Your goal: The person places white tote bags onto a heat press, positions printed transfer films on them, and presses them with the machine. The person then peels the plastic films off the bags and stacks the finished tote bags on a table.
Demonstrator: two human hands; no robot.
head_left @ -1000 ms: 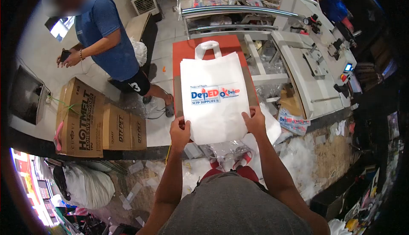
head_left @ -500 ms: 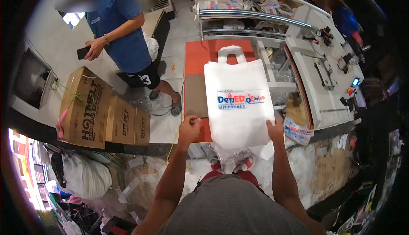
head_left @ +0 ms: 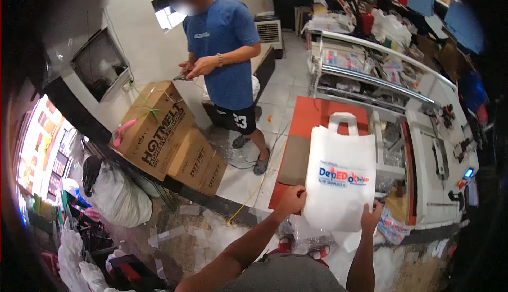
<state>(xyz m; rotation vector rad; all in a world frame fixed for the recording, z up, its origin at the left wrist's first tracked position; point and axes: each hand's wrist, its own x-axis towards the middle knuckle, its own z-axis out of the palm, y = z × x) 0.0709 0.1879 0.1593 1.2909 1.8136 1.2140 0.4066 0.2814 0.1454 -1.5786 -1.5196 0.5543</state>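
A white handled bag (head_left: 338, 207) with blue and red "DepED" print lies flat over a red surface (head_left: 312, 111), its loop handle toward the far side. At the bag's left edge, my left hand (head_left: 291, 200) has its fingers curled closed; what they hold, if anything, is hidden. My right hand (head_left: 371, 216) grips the lower right edge of the bag, thumb over the front. A brown flat panel (head_left: 295, 160) lies on the red surface, left of the bag.
Beside the red surface stands a white press machine (head_left: 439, 186) with metal rails and a lit display. Cardboard boxes (head_left: 159, 133) are on the left, near a person in a blue shirt (head_left: 227, 64) holding a thin dark object. A printed sheet (head_left: 392, 226) lies right of my right hand.
The view has swung left, so the scene sits further right. My left hand has moved in to the bag's left edge. The other person has brought both hands together.
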